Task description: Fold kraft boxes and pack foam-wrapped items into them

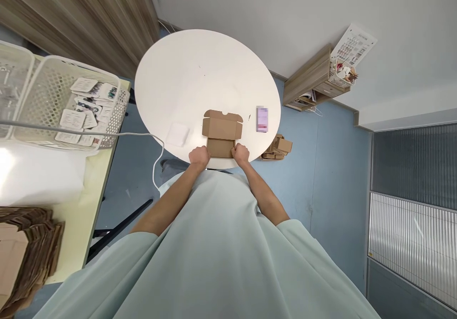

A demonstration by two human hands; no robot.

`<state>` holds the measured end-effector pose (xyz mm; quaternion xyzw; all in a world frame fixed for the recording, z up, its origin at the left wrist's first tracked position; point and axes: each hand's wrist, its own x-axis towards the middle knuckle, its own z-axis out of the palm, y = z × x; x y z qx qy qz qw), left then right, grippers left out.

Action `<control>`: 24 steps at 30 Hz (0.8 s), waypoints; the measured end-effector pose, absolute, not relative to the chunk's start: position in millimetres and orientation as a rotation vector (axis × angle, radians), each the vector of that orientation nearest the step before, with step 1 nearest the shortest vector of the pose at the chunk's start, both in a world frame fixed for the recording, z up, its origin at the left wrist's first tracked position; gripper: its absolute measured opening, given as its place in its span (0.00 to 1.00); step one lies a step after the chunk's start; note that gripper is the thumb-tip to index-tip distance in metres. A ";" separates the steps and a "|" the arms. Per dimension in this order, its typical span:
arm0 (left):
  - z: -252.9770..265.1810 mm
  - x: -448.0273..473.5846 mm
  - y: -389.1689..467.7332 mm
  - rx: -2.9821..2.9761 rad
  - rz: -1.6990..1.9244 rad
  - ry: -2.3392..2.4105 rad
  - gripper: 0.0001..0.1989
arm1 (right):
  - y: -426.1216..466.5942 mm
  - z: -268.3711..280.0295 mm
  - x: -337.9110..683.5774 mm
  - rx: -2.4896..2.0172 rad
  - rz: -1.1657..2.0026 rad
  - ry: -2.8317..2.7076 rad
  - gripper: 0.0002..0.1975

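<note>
A brown cardboard box [221, 148] lies at the near edge of the round white table [185, 71], its lid flap raised and folded back away from me. My left hand [200, 156] is closed on the box's left side wall. On the opposite side, my right hand [241, 154] grips the right wall near the corner. The inside of the box looks bare. To its left lies a flat whitish packet [177, 134]. A purple-pink pack [262, 119], partly pixelated, lies to the right of the box.
Folded cardboard boxes [278, 147] are piled low beyond the table's right edge. At left, a side table [76, 219] bears a plastic basket [46, 90] of cards and a stack of flat cardboard [35, 257]. A white cable [139, 134] crosses to the round table. A wooden cabinet [310, 74] stands far right.
</note>
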<state>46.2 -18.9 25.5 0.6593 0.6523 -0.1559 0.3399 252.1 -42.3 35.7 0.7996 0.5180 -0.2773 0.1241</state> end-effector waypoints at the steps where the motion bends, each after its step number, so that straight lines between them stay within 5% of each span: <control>1: 25.5 45.5 -18.3 1.720 -0.403 1.692 0.17 | -40.9 36.7 251.5 2.333 -0.795 1.505 0.09; 14: 30.2 -6.7 2.4 1.523 0.099 1.829 0.24 | -35.4 63.0 250.1 2.685 -0.793 1.380 0.14; 24: 19.8 -73.7 32.8 1.417 0.033 1.933 0.32 | -53.4 62.9 229.1 2.715 -0.800 1.115 0.14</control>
